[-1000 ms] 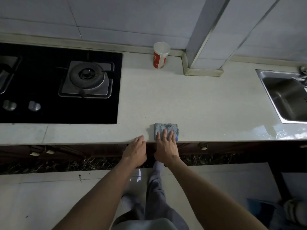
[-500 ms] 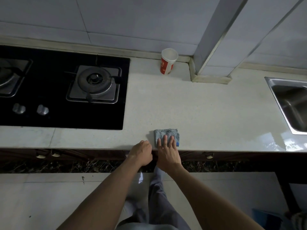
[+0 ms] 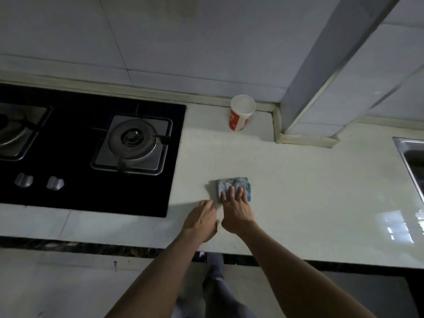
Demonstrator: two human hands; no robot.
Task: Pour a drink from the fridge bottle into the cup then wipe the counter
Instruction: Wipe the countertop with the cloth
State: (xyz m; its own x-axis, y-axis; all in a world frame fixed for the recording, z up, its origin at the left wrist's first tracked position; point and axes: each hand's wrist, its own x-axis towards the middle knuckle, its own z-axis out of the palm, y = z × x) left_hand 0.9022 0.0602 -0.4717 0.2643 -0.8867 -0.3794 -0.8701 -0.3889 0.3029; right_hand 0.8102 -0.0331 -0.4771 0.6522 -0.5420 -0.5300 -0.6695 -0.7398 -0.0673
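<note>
A folded grey-blue cloth [image 3: 231, 183] lies on the pale counter [image 3: 298, 191], a little in from the front edge. My right hand [image 3: 236, 210] presses flat on its near half with straight fingers. My left hand [image 3: 200, 222] rests on the counter just left of the cloth, fingers loosely bent, holding nothing. A red and white paper cup [image 3: 241, 113] stands upright at the back by the wall, well beyond both hands. No bottle is in view.
A black gas hob [image 3: 87, 198] with two burners and two knobs fills the counter's left side. A tiled pillar [image 3: 321, 88] juts out at the back right. A steel sink [image 3: 410, 157] sits at the far right, with a wet sheen near it.
Both hands and the cloth have moved away from the counter's front edge toward the wall. My left hand came up from the edge onto the counter. The camera moved closer.
</note>
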